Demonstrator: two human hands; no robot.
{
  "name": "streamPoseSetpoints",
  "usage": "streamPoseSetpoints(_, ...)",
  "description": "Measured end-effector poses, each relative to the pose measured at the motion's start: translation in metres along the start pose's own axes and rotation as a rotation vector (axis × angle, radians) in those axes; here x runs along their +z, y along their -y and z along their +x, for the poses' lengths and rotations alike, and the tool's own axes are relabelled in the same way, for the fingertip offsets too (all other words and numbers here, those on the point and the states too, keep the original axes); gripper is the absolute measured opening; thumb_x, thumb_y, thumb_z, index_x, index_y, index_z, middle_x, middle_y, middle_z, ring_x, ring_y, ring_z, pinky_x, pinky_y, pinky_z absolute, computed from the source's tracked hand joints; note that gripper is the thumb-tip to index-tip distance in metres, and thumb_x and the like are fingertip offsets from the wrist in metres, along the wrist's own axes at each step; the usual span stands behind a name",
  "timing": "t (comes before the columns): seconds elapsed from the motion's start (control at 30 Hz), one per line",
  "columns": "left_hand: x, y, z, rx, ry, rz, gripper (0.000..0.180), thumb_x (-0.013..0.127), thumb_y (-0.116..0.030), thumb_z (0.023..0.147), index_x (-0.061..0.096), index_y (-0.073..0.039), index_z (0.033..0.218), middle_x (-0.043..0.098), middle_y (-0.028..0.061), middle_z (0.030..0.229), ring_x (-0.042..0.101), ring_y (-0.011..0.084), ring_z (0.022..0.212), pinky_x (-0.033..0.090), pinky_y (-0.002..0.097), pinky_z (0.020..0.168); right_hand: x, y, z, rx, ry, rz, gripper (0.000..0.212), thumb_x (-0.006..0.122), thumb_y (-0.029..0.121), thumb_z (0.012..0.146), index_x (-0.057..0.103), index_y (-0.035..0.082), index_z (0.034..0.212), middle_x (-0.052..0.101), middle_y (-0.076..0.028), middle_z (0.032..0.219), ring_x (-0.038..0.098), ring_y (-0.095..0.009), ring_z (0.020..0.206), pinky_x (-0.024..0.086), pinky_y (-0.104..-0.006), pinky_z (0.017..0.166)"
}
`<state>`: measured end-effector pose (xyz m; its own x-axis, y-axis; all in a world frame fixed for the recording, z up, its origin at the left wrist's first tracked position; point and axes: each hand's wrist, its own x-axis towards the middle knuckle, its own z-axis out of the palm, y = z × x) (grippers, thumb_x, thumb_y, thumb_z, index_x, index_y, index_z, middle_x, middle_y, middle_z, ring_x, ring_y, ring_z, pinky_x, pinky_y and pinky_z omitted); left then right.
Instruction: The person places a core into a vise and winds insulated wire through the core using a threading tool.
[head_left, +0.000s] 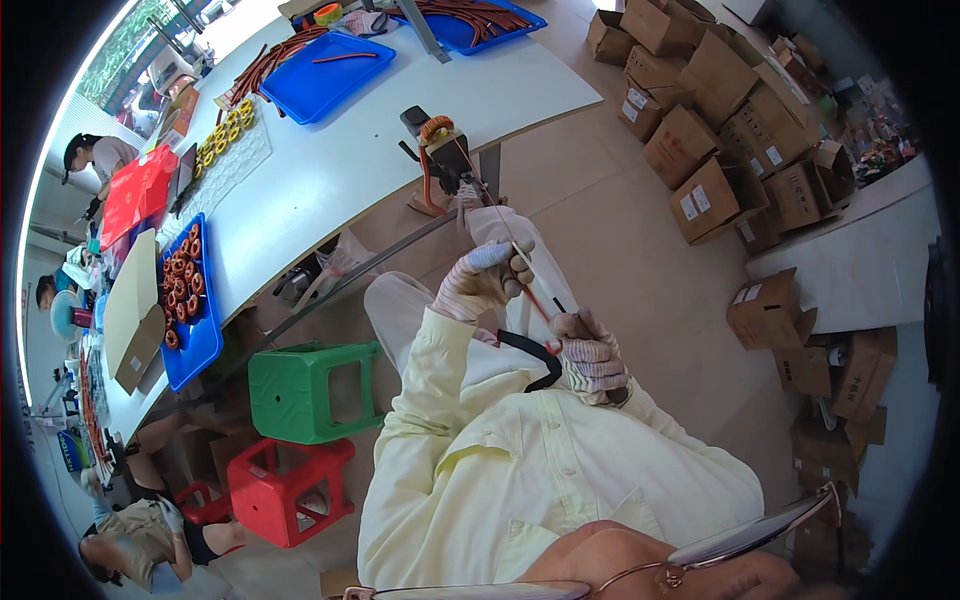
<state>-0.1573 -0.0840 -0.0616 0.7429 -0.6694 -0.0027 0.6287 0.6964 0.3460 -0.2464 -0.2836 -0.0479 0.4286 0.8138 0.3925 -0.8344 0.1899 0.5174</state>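
Note:
A copper-orange wound ring coil [437,129] sits in a dark clamp [450,160] at the table's edge. From it a thin wire [507,217] runs down to my left hand [485,281], which wears a striped glove and is closed on the wire with fingertips pinched. A reddish strand [537,303] spans the gap between my hands. My right hand [594,358], gloved too, is wrapped round something mostly hidden; a dark tip shows above its fingers. Beside it, a thick black curved piece [540,368] with a bit of red lies across my lap.
On the white table [340,170] are blue trays [325,80], one with several wound rings [180,285], plus yellow rings [225,135]. Green [310,390] and red stools [285,490] stand left. Cardboard boxes [700,160] pile up right. Other people [150,530] sit at left.

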Motion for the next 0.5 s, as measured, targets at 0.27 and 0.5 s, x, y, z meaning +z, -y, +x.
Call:
streamPoseSetpoints(0.27,-0.004,0.014,0.004,0.036,0.085,-0.216,0.029,0.061,-0.007,0.079,0.052,0.002,0.105,0.061,0.0105,0.084,0.061,0.0222,0.079,0.052,0.0258,0.066,0.0,0.003,0.002,0.088,0.062,0.061,0.036,0.034,0.033,0.095,0.038,0.005,0.118,0.039,-0.003,0.05,0.04,-0.011,0.033,0.041,-0.0263,0.029)
streamPoseSetpoints(0.5,0.017,0.031,-0.001,0.636,-0.473,0.861,0.022,0.052,0.005,0.078,0.058,-0.001,0.099,0.062,0.0107,0.086,0.062,0.0187,0.078,0.049,0.0252,0.072,0.0,-0.002,0.002,0.03,0.052,0.065,0.042,0.033,0.029,0.095,0.033,0.003,0.127,0.032,-0.002,0.049,0.037,-0.009,0.031,0.038,-0.0236,0.025)
